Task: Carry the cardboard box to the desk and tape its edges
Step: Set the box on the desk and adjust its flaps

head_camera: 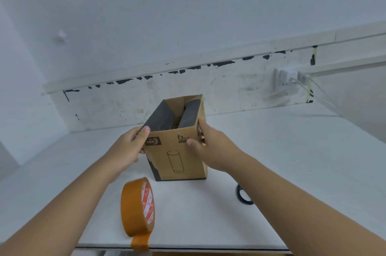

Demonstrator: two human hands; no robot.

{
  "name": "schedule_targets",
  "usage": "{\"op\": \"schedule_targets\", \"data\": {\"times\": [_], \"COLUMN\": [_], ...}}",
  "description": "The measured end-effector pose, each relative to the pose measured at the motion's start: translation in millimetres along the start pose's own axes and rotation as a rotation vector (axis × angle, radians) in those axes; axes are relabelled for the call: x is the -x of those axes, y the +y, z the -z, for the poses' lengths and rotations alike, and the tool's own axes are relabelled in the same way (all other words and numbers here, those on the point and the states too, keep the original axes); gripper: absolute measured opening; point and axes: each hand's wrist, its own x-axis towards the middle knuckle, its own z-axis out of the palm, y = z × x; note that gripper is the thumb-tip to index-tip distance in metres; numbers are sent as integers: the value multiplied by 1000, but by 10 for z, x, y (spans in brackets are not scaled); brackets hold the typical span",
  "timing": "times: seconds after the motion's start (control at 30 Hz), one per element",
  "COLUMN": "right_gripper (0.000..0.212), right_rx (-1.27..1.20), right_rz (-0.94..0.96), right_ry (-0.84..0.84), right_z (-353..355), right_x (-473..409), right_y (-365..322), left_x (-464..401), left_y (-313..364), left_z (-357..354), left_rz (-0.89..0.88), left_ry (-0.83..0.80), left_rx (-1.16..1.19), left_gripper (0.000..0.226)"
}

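Observation:
A small brown cardboard box stands upright on the white desk, its top open and dark inside. Black tape runs along its left and bottom edges. My left hand grips the box's upper left corner, thumb on the front face. My right hand grips the upper right corner, thumb on the front, fingers round the side. An orange tape roll stands on edge near the desk's front edge, a loose end hanging over it.
A black ring-shaped object lies on the desk, partly hidden under my right forearm. White plugs and cables sit on the scuffed wall at the back right. The desk's front edge runs along the bottom of the view.

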Motion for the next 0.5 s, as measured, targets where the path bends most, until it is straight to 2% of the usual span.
{"op": "schedule_targets", "data": {"times": [0.23,0.33,0.4,0.5], "right_gripper": [27,43,58,59], "right_rx": [-30,-40,-57,-26], "right_rz": [-35,-42,-28,14], "right_ry": [47,78,100,170], "right_z": [-39,-65,-81,-106], "right_x": [30,50,71,73], "right_y": [-12,-7,-4,-1], "left_x": [-29,-31,-52,-102], "left_y": [-46,-60,-70,-118], "left_z": [31,22,45,113], "left_rz": [-27,-65,-119,-268], "left_ry": [-10,21,96,160], "left_rx": [6,9,-29,-78], "left_gripper": [32,37,43,36]}}
